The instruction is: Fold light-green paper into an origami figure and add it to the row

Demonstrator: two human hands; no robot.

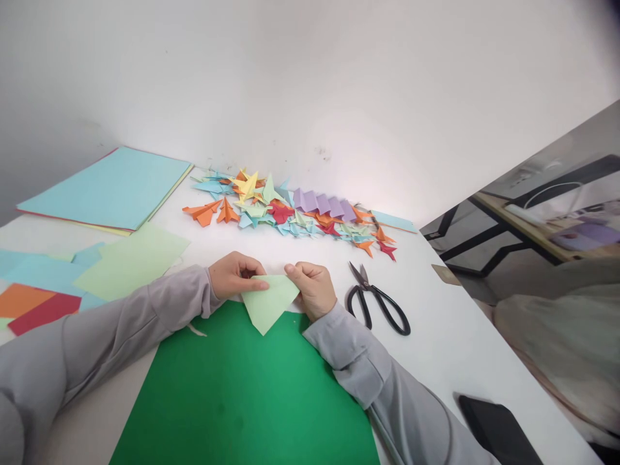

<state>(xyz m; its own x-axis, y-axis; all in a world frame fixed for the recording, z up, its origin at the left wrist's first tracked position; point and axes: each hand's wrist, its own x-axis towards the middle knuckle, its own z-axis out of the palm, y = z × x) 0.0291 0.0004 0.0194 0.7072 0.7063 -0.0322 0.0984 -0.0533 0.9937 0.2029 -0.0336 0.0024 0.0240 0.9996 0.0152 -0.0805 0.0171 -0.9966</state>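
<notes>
A piece of pale green paper [269, 305], folded to a point at the bottom, is held up between my two hands. My left hand [238, 275] pinches its upper left edge, the thumb lying across the front. At the upper right corner, my right hand [312, 288] grips the paper between thumb and curled fingers. Beneath lies a large green sheet [252, 387] on the white table. Black-handled scissors [375, 298] rest just right of my right hand, their blades slightly apart.
Many folded paper figures [281, 210] in several colours lie along the wall. A stack of coloured sheets [111, 187] sits at the back left, with loose cut papers [130, 258] in front. A black phone-like object [498, 429] lies at the right edge, near a seated person [547, 336].
</notes>
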